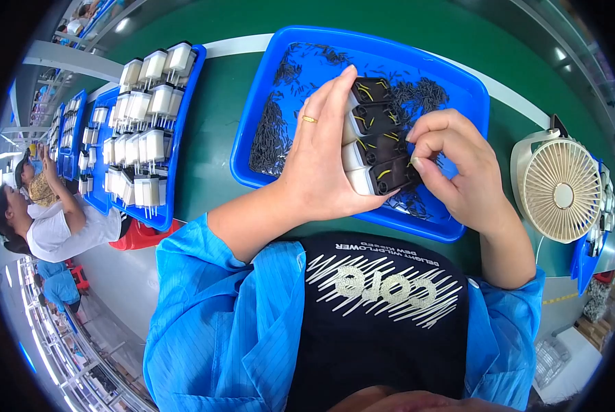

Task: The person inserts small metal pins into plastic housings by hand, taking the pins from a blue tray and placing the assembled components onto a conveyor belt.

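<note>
My left hand [315, 168] is closed around a row of several white block-shaped parts [359, 168], with fingers along the far side and thumb at the near end. Their black faces [377, 118] turn to the right and carry yellow strips or wires and small round openings. Close beside those faces, my right hand [462, 165] has thumb and forefinger brought together in a pinch. Whatever is between its fingertips is too small to make out. Beneath both hands lies a blue tray [252, 113] with many small, thin black pieces [424, 95] scattered and heaped in it.
Left of the tray, a blue tray [192, 89] holds rows of white blocks with thin pins [139, 106]. A cream fan [561, 192] stands at the right of the green table [214, 144]. Other people [63, 223] sit farther left.
</note>
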A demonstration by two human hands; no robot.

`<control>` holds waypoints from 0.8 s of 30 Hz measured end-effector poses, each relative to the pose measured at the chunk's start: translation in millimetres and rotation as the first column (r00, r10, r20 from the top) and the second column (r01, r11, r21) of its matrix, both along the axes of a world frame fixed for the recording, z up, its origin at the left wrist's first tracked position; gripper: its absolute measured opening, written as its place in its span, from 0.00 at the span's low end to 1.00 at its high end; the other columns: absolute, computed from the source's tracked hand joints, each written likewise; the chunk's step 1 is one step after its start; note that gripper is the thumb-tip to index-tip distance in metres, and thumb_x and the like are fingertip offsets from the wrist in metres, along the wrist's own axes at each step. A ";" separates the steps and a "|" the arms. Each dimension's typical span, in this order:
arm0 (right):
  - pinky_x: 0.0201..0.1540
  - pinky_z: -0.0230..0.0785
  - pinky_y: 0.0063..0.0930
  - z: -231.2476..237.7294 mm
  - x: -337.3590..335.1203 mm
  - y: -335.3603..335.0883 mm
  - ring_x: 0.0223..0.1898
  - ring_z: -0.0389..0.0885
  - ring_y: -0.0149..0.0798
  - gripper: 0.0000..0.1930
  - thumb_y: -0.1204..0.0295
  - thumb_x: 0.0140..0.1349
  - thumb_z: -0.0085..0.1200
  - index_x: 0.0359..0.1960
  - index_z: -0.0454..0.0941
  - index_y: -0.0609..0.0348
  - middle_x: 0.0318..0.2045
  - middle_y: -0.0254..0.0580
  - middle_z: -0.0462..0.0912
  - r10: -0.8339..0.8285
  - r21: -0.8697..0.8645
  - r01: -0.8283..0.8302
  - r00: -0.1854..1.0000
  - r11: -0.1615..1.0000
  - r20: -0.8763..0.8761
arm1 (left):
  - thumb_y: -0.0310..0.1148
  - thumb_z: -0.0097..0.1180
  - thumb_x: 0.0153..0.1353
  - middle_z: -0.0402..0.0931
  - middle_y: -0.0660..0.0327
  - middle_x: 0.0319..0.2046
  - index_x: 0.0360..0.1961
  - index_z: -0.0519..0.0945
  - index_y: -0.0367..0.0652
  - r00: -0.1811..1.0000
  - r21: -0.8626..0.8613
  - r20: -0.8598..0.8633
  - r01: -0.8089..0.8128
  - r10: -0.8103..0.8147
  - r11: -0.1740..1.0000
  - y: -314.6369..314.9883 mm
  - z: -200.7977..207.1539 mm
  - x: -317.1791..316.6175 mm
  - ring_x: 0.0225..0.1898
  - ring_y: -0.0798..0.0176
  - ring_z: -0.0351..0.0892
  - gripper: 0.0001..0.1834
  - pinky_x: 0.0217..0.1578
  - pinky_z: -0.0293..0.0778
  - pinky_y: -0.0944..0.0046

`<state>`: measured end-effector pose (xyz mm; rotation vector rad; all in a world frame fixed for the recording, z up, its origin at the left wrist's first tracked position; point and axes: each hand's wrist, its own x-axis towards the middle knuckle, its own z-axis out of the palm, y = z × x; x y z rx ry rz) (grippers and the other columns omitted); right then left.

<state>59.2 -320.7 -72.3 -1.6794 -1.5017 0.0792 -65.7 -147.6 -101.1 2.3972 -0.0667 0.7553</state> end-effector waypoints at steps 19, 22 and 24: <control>0.44 0.70 0.36 1.5 -3.5 4.0 0.46 0.77 0.46 0.12 0.77 0.46 0.60 0.35 0.79 0.65 0.38 0.43 0.81 -0.026 0.233 -0.046 0.954 0.971 0.299 | 0.41 0.75 0.29 0.60 0.43 0.56 0.66 0.46 0.31 0.997 -0.235 -0.067 0.011 -0.027 0.972 4.2 3.3 -2.1 0.57 0.44 0.61 0.66 0.59 0.58 0.50; 0.47 0.69 0.38 -4.6 -5.7 -1.4 0.48 0.75 0.45 0.17 0.81 0.47 0.56 0.42 0.76 0.66 0.39 0.42 0.83 -0.064 0.287 0.032 0.993 0.957 0.100 | 0.41 0.75 0.29 0.60 0.43 0.56 0.66 0.46 0.30 0.999 -0.225 -0.018 0.044 -0.049 0.973 3.1 4.4 -2.5 0.57 0.43 0.61 0.66 0.59 0.57 0.50; 0.47 0.68 0.39 -6.0 -5.0 -5.4 0.49 0.75 0.45 0.18 0.81 0.46 0.56 0.43 0.75 0.66 0.38 0.41 0.83 -0.041 0.303 0.000 0.991 0.953 0.130 | 0.42 0.76 0.30 0.64 0.45 0.56 0.67 0.45 0.31 0.999 -0.117 -0.024 0.022 -0.025 0.993 4.6 7.0 -2.1 0.55 0.50 0.70 0.67 0.56 0.66 0.55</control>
